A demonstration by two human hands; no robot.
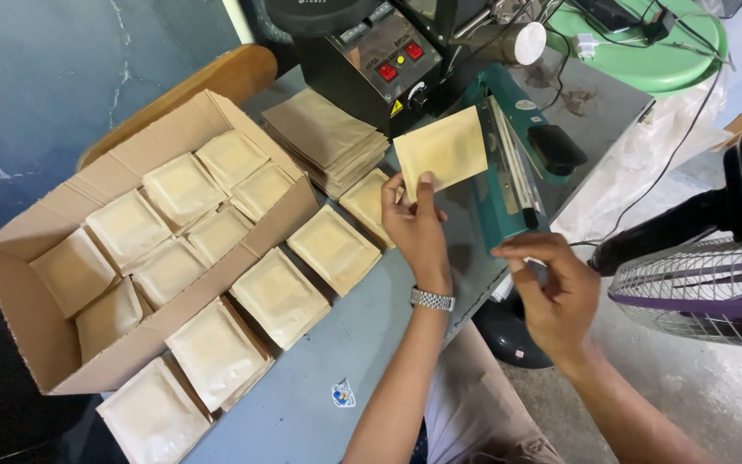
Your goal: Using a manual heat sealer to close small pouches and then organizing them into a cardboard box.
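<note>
Pouches left, sealer right, one pouch up between them.

The open cardboard box (122,258) sits at the table's (337,344) left edge, filled pouches (182,191) packed inside it; more filled pouches (281,296) lie in a row on the table just right of the box. Behind them, a stack of flat pouches (324,137) rests before the control unit (380,73). The left hand (414,225) holds a pouch (441,150) against the heat sealer (508,172) (right of the stack). The right hand (556,288) hovers near the sealer's front end; a fan (706,288) stands off the table, far right.

bright even daylight, soft shadows, sharp
</note>
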